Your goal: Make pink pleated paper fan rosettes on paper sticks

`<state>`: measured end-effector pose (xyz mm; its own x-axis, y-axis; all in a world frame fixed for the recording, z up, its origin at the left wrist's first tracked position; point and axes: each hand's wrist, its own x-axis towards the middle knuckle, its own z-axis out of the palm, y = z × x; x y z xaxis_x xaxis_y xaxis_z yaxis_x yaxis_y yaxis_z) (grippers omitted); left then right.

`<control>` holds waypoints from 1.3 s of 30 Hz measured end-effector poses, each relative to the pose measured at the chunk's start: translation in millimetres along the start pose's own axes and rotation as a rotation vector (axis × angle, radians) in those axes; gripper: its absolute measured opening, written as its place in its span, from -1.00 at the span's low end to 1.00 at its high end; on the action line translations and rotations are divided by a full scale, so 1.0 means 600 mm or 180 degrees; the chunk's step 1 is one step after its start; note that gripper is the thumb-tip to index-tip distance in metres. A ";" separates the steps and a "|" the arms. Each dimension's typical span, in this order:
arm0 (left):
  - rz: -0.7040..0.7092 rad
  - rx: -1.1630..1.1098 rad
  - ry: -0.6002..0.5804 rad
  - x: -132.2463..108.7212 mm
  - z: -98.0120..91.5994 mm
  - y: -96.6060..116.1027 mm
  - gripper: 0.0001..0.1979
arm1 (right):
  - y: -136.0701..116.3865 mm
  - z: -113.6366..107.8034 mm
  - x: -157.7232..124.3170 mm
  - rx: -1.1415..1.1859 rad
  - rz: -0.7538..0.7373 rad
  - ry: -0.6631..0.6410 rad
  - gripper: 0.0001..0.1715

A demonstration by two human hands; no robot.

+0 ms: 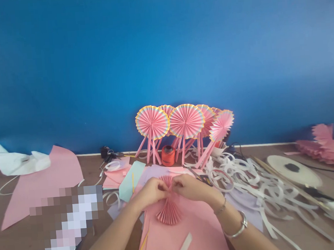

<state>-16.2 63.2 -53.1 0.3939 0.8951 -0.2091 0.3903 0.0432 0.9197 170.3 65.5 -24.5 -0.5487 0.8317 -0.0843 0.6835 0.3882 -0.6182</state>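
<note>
A pleated pink paper fan (pixel 169 211) rests over a pink sheet (pixel 192 231) in front of me. My left hand (pixel 150 192) pinches its middle from the left, fingers closed on the folds. My right hand (pixel 189 188), with bracelets at the wrist, pinches the same spot from the right. The pleats spread out below my fingers and a short tuft sticks up above them.
Several finished pink fans on sticks (pixel 184 127) lean on the blue wall, an orange spool (pixel 168 155) in front of them. White paper strips (pixel 246 180) litter the right, beside a tape roll (pixel 292 169). A large pink sheet (pixel 44 181) lies left, a light blue card (pixel 130 185) nearby.
</note>
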 end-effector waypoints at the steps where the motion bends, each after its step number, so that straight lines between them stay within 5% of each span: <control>1: 0.0015 0.0025 0.0026 0.001 0.000 -0.001 -0.92 | -0.002 -0.001 -0.001 -0.0019 -0.0003 -0.0014 -0.78; 16: -0.0152 0.0393 -0.0291 -0.013 -0.044 -0.002 -0.97 | 0.007 -0.007 -0.007 -0.0597 -0.0066 -0.0291 -0.78; 23: 0.0571 0.0352 0.0062 -0.015 -0.011 0.019 -0.87 | -0.032 0.002 -0.009 -0.1022 0.0114 0.0266 -0.77; 27: 0.0547 0.0124 0.0034 -0.009 0.013 0.012 -0.93 | -0.044 -0.012 -0.006 -0.1151 0.0127 0.0543 -0.75; 33: 0.0343 -0.0121 0.0350 0.008 0.023 -0.008 -0.93 | 0.018 -0.062 -0.026 -0.1509 0.1124 0.0764 -0.71; 39: 0.0362 -0.0089 0.0372 0.001 0.021 0.008 -0.91 | 0.047 -0.029 -0.059 -0.1674 0.1598 0.0759 -0.74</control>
<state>-3.4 58.2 -53.2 0.3341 0.9403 -0.0647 0.3248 -0.0504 0.9444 217.4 54.2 -25.4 -0.0338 0.9982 -0.0489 0.9953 0.0292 -0.0918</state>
